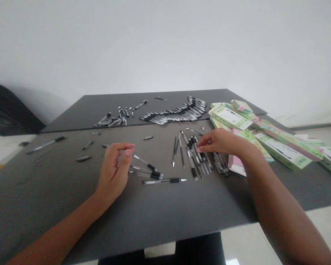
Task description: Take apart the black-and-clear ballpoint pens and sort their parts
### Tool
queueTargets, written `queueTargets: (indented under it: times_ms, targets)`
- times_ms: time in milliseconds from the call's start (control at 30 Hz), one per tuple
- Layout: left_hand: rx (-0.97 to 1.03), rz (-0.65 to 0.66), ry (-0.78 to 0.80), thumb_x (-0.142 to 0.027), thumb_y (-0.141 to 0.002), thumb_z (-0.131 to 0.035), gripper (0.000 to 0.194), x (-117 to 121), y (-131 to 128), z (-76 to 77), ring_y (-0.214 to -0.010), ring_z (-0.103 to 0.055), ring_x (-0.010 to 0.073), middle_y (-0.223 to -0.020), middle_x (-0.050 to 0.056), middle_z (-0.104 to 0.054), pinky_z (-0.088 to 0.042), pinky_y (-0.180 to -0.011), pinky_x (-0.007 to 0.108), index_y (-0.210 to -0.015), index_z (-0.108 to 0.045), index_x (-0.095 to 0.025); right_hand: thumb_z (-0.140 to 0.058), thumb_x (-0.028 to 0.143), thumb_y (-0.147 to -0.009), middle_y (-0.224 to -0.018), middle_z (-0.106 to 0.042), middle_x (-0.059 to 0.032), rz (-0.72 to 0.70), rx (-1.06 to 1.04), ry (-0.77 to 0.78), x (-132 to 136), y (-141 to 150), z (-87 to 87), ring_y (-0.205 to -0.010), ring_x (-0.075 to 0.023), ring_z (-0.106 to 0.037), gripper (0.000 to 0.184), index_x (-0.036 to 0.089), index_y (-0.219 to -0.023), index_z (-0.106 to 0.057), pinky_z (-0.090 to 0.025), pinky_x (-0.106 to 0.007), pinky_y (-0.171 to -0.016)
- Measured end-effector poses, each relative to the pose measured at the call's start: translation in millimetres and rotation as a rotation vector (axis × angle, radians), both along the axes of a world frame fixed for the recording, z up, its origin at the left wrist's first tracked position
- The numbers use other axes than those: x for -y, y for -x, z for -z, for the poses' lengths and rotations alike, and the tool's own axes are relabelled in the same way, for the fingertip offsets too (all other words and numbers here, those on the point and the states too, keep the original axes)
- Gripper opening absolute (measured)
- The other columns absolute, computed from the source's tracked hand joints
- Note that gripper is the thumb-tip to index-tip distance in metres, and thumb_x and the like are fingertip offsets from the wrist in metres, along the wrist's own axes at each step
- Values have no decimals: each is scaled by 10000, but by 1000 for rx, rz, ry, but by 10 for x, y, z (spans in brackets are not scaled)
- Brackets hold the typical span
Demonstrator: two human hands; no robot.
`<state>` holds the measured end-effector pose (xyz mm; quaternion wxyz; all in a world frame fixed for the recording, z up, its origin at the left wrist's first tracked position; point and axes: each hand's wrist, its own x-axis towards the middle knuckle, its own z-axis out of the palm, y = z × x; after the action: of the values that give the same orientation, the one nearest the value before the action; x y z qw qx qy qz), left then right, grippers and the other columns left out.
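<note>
My left hand (113, 167) is raised over the near table at centre left, fingers curled and thumb tip close to the index fingertip. Whatever lies inside that curl is hidden. Behind and beside it lie several clear pens (145, 172) with black grips. Just right of these, one pen with a bare pointed tip (165, 181) lies crosswise. My right hand (216, 142) reaches into a loose pile of pens (194, 158), its thumb and fingers closed around a pen at the pile's top. Thin refills (175, 151) lie left of that pile.
Pens in a curving row (179, 112) lie on the far table, with a heap of pen caps (117, 119) to their left. Green and pink cardboard boxes (283, 149) are piled at right. Loose caps (84, 158) and a pen (45, 145) lie at left. A dark chair (8, 106) stands beyond.
</note>
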<state>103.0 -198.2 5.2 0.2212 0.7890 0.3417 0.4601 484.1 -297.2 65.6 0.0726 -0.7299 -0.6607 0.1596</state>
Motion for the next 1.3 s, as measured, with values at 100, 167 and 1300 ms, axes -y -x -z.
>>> queueTargets:
  times_ms: [100, 167, 1300]
  targets:
    - [-23, -5, 24, -431, -1128, -519, 266, -2, 2, -6, -1053, -654, 242, -1117, 47, -709, -486, -950, 397, -1214, -694, -249, -803, 485, -898, -833, -842, 9, 0, 49, -47, -51, 113, 41, -718, -198, -734, 204, 310, -950, -894, -476, -293, -689]
    - [-35, -7, 28, -435, -1124, -527, 265, -3, 2, -10, -1066, -655, 246, -1134, 52, -711, -488, -961, 403, -1209, -697, -250, -801, 474, -909, -840, -840, 1, -14, 63, -62, -90, 182, 82, -713, -196, -726, 206, 298, -964, -892, -462, -292, -677]
    - [-181, 97, -210, -244, -1003, -693, 14, 66, -79, -22, -1013, -675, 251, -1008, 29, -729, -473, -991, 446, -1006, -694, -258, -685, 513, -931, -881, -848, -140, 290, 278, -189, -495, 427, 370, -871, -297, -783, 360, 225, -863, -890, -538, -343, -761]
